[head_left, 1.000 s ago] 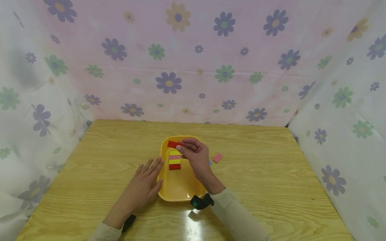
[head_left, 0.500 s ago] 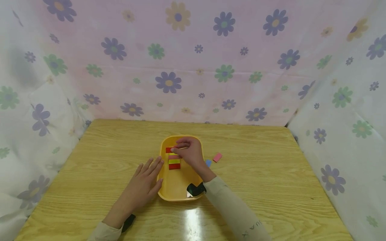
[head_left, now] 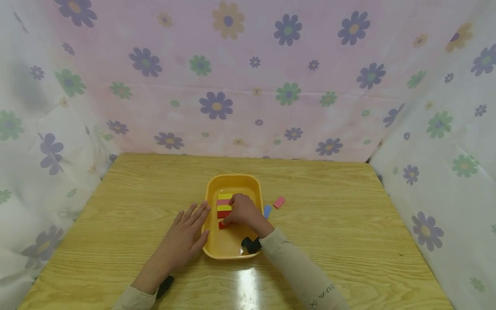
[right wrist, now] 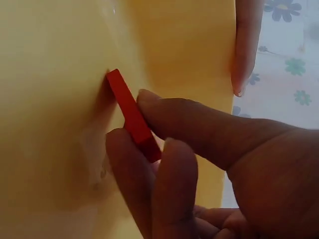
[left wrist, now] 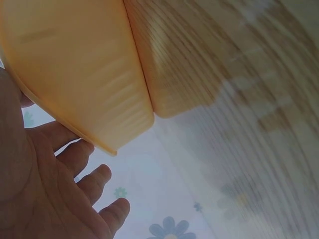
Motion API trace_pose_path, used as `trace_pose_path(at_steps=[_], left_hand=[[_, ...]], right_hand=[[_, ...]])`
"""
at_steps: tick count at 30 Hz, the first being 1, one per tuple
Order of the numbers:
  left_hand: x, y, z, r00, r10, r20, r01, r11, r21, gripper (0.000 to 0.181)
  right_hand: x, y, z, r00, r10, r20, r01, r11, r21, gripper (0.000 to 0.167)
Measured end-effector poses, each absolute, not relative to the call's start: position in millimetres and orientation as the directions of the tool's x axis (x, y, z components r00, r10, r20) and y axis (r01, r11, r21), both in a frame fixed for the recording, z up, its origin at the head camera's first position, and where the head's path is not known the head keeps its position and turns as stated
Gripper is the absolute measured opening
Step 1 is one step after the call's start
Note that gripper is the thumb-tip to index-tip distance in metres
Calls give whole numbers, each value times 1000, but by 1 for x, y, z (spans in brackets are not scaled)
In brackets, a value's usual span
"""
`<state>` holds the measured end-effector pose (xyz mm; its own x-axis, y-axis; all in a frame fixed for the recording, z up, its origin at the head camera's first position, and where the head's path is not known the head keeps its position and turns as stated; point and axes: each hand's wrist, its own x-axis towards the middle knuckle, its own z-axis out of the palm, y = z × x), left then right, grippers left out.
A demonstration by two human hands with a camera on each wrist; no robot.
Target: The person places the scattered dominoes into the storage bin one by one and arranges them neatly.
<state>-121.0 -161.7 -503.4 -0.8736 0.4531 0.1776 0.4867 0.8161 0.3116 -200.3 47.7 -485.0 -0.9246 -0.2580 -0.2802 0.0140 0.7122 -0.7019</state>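
A yellow tray (head_left: 234,253) stands on the table, and a row of flat blocks lies inside it. From back to front these are a yellow block (head_left: 224,196), a pink block (head_left: 223,202), another yellow block (head_left: 224,208) and a red block (head_left: 223,214). My right hand (head_left: 246,215) pinches a second red block (right wrist: 130,113) between thumb and fingers, just in front of that row. In the right wrist view, the block's far end is at the tray floor; contact is unclear. My left hand (head_left: 182,243) rests with extended fingers against the tray's left rim.
Right of the tray lie a blue block (head_left: 268,211), close to its wall, and a pink block (head_left: 279,202). The wooden table (head_left: 341,241) is bounded by flower-patterned cloth (head_left: 240,77) at the back and sides. Each wrist carries a dark camera.
My right hand has carried the pinched red block from the tray's back end toward me, to the front of the row. My left hand has stayed at the rim.
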Motion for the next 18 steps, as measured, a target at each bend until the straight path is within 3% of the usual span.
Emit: trace_pose_path(at_steps=[5,18], left_hand=[[-121,-162,-503,-875,452,176,485,817,313,62],[-120,-161,-505,-868,452,205,496,806,324,62]], right_hand=[[-199,47,-484,-934,-237,-267,-6,758,-653,50],[-203,46,-489,-936,-207,-283,13,786,-618,62]])
